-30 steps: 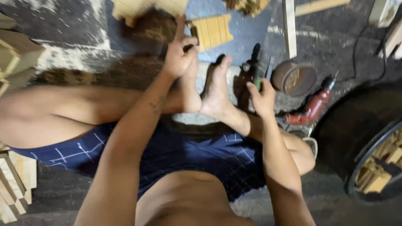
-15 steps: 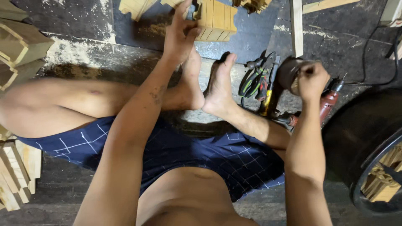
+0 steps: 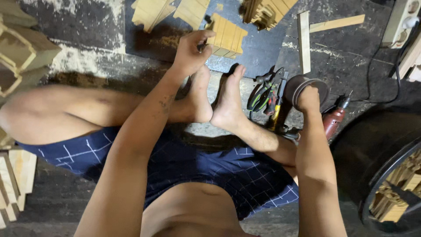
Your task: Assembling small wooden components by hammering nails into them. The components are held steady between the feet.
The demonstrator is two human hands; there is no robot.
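I sit on the floor with my legs folded and my feet together in front of me. My left hand (image 3: 193, 52) is closed on the near edge of a small slatted wooden panel (image 3: 228, 33) lying on a dark mat (image 3: 258, 52). Off to the right, my right hand (image 3: 309, 97) rests on a round brown sanding disc (image 3: 300, 85), fingers curled over its near side. Whether it grips the disc or only touches it is unclear.
Pliers and hand tools with green grips (image 3: 265, 94) lie right of my feet. A red power drill (image 3: 334, 119) lies beside them. Wooden strips (image 3: 303, 39), more slatted pieces (image 3: 151, 11) and wood stacks (image 3: 22, 52) surround me. A black drum (image 3: 386, 149) stands at right.
My right hand has moved right from the pliers onto the sanding disc. My left hand has stayed on the wooden panel. The view has shifted downward slightly.
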